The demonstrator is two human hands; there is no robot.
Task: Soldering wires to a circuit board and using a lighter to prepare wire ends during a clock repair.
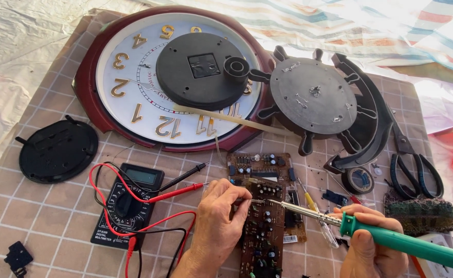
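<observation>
A big wall clock (133,77) lay face up on the checked worktop (46,206). Nearer, the brown circuit board (262,231) sat between both hands: the right hand (373,247) closed round a green soldering iron (391,239), its tip on the board, the left hand (218,216) pinching a thin wire (244,200) there.

Bright daylight from upper right, glare perhaps overexposed there, soft shadows, sharp focus

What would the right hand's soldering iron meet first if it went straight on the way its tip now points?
Probably the left hand's fingers. The right hand aims the soldering iron up-left, its tip just short of them above the circuit board. Depth is unclear, so it might touch the board instead.
</observation>
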